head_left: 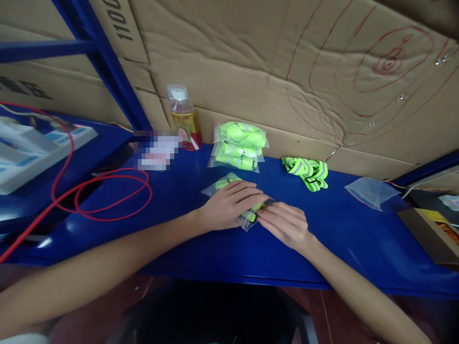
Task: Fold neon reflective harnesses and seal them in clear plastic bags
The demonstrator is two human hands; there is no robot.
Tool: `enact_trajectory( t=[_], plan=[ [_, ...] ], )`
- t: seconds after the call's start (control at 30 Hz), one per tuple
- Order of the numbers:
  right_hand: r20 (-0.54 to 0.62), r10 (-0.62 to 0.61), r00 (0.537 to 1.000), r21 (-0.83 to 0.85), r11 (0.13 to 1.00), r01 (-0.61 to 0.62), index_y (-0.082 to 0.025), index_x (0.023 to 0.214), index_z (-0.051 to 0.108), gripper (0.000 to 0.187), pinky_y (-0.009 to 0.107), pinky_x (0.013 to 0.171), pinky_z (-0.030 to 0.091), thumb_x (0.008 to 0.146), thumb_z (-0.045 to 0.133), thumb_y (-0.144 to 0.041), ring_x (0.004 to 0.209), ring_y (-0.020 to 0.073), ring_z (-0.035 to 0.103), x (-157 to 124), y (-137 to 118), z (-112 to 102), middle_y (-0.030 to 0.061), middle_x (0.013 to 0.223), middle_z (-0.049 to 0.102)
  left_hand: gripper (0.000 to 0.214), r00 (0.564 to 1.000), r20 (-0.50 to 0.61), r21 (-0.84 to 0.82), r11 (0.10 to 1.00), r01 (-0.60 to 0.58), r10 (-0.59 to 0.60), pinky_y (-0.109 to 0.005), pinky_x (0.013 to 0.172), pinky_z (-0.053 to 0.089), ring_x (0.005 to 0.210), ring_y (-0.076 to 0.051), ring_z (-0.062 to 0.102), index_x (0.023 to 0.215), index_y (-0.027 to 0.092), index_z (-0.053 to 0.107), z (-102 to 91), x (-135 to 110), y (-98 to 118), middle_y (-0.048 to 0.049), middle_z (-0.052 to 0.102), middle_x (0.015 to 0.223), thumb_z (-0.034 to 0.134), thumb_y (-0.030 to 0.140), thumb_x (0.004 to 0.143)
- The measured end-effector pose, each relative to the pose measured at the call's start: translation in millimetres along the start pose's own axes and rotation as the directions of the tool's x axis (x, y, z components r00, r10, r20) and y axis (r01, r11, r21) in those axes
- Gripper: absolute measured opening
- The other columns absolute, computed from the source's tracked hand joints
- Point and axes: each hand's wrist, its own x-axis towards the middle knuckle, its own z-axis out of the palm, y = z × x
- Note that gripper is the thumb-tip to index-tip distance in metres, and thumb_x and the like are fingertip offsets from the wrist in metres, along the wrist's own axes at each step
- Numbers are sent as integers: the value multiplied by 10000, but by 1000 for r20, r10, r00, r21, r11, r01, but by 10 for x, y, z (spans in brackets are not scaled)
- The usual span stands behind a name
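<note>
A clear zip bag point(246, 222) with a neon yellow-green reflective strap inside lies on the blue table in front of me. My left hand point(231, 203) rests flat across the bag, fingers stretched out, covering its middle. At the bag's right end, the fingers of my right hand point(285, 223) are pinched on the edge; their tips are partly hidden. Just beyond stands a stack of filled zip bags point(241, 145) with the same kind of strap. To its right lies a loose folded reflective strap point(306, 171), and farther right an empty zip bag point(372, 192).
A bottle point(186, 119) with a yellow and red label stands against the cardboard wall point(222, 62). A red cable point(107, 177) loops over the table's left side, near a white device point(43, 153). An open cardboard box point(428, 234) sits at the right edge.
</note>
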Motion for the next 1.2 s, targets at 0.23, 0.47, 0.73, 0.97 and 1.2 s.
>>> enact_trajectory(
  t=[0.23, 0.47, 0.73, 0.97, 1.2],
  plan=[
    [174, -5, 985, -78, 997, 19, -173, 1110, 778, 183, 356, 743, 630, 971, 659, -174, 885, 251, 735, 122, -127, 10, 121, 986, 760, 471, 996, -63, -67, 996, -62, 57, -509, 1114, 548, 1286, -306, 684, 1475, 112, 571, 68, -4, 32, -183, 739, 1347, 639, 246, 1028],
    [-67, 108, 992, -53, 992, -112, -325, 1627, 446, 782, 624, 1072, 550, 907, 740, -406, 1342, 417, 589, 55, -16, -86, 165, 1465, 571, 408, 890, -337, -411, 898, 155, -307, -370, 1017, 613, 1138, -221, 753, 1317, 208, 706, -247, 156, 49, -102, 788, 1231, 808, 256, 925],
    [327, 592, 736, 656, 418, -628, -224, 1586, 420, 697, 288, 650, 607, 1013, 657, -541, 739, 169, 704, -51, 53, 172, 59, 986, 751, 409, 557, 117, -807, 249, 536, -822, -385, 945, 594, 1052, -251, 737, 1092, 148, 784, -53, 195, 64, -104, 798, 1125, 763, 524, 932],
    [467, 719, 515, 670, 92, -736, -173, 1204, 687, 549, 184, 402, 484, 932, 694, -649, 572, 126, 643, 45, 156, 171, 6, 773, 688, 460, 602, 421, -786, 60, 616, -678, -337, 857, 560, 964, -234, 721, 1112, 132, 788, 10, 122, -12, -92, 803, 1090, 697, 564, 980],
    [548, 774, 318, 532, -29, -847, -171, 922, 715, 525, 230, 320, 525, 792, 807, -672, 470, 153, 641, 305, 255, 302, -5, 667, 693, 460, 506, 313, -723, 144, 676, -804, -250, 674, 466, 746, -147, 602, 819, 141, 707, 124, 107, -53, -5, 667, 785, 723, 585, 936]
  ],
)
